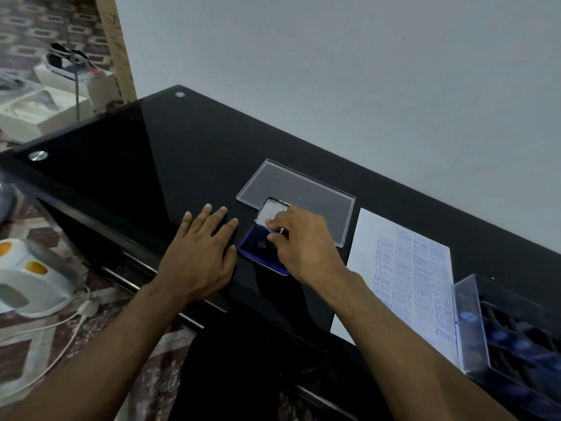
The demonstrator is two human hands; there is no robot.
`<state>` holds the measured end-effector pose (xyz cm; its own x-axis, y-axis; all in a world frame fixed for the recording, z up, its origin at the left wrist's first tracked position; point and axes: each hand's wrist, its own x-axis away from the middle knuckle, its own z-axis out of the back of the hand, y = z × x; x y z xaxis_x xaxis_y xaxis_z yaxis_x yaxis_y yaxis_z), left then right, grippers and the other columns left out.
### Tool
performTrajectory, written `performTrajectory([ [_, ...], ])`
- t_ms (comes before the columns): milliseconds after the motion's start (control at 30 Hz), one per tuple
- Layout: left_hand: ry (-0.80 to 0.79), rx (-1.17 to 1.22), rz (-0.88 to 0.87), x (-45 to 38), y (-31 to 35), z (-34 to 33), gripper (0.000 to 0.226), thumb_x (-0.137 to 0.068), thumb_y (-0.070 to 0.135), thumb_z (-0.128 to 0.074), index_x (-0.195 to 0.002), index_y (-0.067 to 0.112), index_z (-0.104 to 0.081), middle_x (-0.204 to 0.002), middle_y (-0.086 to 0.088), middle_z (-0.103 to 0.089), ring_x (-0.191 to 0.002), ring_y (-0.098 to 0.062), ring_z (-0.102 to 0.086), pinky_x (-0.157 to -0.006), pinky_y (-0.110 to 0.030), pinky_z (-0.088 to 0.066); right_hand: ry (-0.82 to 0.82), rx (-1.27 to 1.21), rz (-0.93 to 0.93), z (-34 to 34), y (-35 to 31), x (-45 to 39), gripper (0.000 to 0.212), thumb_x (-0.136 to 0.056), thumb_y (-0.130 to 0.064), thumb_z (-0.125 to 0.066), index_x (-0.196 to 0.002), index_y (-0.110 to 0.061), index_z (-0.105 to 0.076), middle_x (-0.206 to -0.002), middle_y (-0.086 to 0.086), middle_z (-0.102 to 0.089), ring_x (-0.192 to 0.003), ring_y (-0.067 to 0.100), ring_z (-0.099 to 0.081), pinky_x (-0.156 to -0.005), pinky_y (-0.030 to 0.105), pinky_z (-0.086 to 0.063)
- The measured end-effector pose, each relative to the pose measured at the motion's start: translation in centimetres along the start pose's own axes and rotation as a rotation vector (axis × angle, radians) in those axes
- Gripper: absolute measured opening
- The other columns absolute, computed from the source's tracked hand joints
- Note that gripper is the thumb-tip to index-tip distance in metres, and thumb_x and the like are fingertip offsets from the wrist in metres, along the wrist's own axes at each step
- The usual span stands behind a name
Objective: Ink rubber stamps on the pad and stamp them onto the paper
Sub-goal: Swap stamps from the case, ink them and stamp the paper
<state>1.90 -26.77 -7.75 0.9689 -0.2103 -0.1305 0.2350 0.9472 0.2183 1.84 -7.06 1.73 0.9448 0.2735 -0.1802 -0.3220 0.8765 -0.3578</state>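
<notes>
Head view, inking step: right hand (299,238) pinching small blue stamp (274,230) on open ink pad (258,247); left hand (202,256) flat, fingers spread, on black surface (136,165); paper (403,268) to the right densely printed; further stamps boxed in tray (516,335).

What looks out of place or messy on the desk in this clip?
Nothing is spilled or damaged. The paper is crowded with overlapping blue imprints, some upside down, and its near corner passes under the stamp case. The right hand holds a stamp on the pad; the left hand rests flat.
</notes>
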Motion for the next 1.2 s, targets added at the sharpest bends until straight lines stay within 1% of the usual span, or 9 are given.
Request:
performTrajectory([
  [200,-0.004,-0.021,0.001,-0.1,0.0,-0.2,0.07,-0.093,0.053,-0.016,-0.154,0.025,-0.037,-0.164,-0.006,-0.027,-0.155,-0.026,-0.014,-0.125,-0.053,-0.012,0.046,-0.051,-0.03,-0.6,0.1,0.3,0.005,-0.085,-0.015,-0.071,-0.09,-0.016,-0.074,-0.095,-0.003,-0.065,-0.087,0.012,-0.06,-0.081,0.03,-0.054],
  [333,0.003,-0.019,0.003,0.0,0.0,-0.3,0.069,-0.094,0.052,-0.018,-0.154,0.024,-0.037,-0.164,-0.006,-0.027,-0.155,-0.026,-0.014,-0.125,-0.053,-0.012,-0.015,0.023,0.004,-0.2,-0.5,0.1,0.014,-0.093,-0.016,-0.063,-0.104,-0.014,-0.072,-0.104,-0.002,-0.064,-0.095,0.013,-0.057,-0.089,0.031,-0.051],
  [400,0.011,-0.014,0.003,0.0,0.0,-0.3,0.067,-0.095,0.051,-0.019,-0.153,0.024,-0.038,-0.164,-0.006,-0.028,-0.155,-0.026,-0.014,-0.125,-0.054,-0.013,-0.045,0.067,0.023,-0.2,-0.7,-0.1,0.018,-0.096,-0.017,-0.058,-0.109,-0.014,-0.07,-0.107,-0.002,-0.064,-0.1,0.013,-0.057,-0.09,0.028,-0.048],
  [600,0.018,-0.017,0.01,0.0,0.1,-0.5,0.068,-0.094,0.052,-0.017,-0.153,0.025,-0.038,-0.165,-0.005,-0.027,-0.155,-0.025,-0.013,-0.125,-0.054,-0.013,0.032,-0.053,-0.072,-1.1,0.0,-0.5,0.008,-0.084,-0.011,-0.067,-0.084,-0.018,-0.071,-0.093,-0.009,-0.062,-0.085,0.007,-0.058,-0.075,0.018,-0.05],
  [667,0.026,-0.016,0.01,0.0,0.1,-0.5,0.068,-0.094,0.052,-0.018,-0.152,0.024,-0.039,-0.164,-0.006,-0.028,-0.154,-0.026,-0.015,-0.124,-0.054,-0.014,0.05,-0.065,-0.066,-1.2,0.0,-0.6,0.009,-0.084,-0.011,-0.067,-0.084,-0.019,-0.07,-0.094,-0.009,-0.063,-0.085,0.007,-0.058,-0.074,0.016,-0.048],
  [767,0.028,-0.024,0.01,0.1,0.1,-0.5,0.067,-0.095,0.051,-0.019,-0.153,0.025,-0.038,-0.164,-0.005,-0.028,-0.155,-0.026,-0.015,-0.125,-0.053,-0.013,0.061,-0.056,-0.051,-1.5,0.1,-0.6,0.008,-0.087,-0.014,-0.068,-0.091,-0.019,-0.072,-0.099,-0.007,-0.063,-0.086,0.008,-0.057,-0.076,0.018,-0.047],
  [933,0.028,-0.028,0.007,0.1,0.0,-0.6,0.068,-0.095,0.052,-0.017,-0.153,0.025,-0.038,-0.164,-0.006,-0.027,-0.155,-0.026,-0.015,-0.125,-0.053,-0.013,0.079,-0.072,-0.048,-1.4,0.1,-0.6,0.01,-0.079,-0.008,-0.066,-0.078,-0.017,-0.07,-0.089,-0.008,-0.063,-0.081,0.008,-0.059,-0.074,0.023,-0.054],
  [1133,0.024,-0.031,0.011,0.0,0.0,-0.7,0.068,-0.095,0.052,-0.017,-0.154,0.026,-0.037,-0.165,-0.005,-0.026,-0.155,-0.025,-0.013,-0.125,-0.053,-0.012,0.089,-0.069,-0.049,-1.9,0.1,-0.5,0.007,-0.084,-0.014,-0.068,-0.086,-0.019,-0.072,-0.096,-0.007,-0.064,-0.086,0.008,-0.059,-0.078,0.02,-0.052],
  [1200,0.026,-0.033,0.012,0.0,0.0,-0.7,0.068,-0.095,0.052,-0.017,-0.153,0.025,-0.038,-0.164,-0.005,-0.027,-0.155,-0.026,-0.015,-0.124,-0.054,-0.013,0.079,-0.074,-0.053,-1.7,0.1,-0.6,0.008,-0.082,-0.012,-0.067,-0.081,-0.019,-0.071,-0.093,-0.007,-0.065,-0.084,0.008,-0.059,-0.077,0.021,-0.053],
])
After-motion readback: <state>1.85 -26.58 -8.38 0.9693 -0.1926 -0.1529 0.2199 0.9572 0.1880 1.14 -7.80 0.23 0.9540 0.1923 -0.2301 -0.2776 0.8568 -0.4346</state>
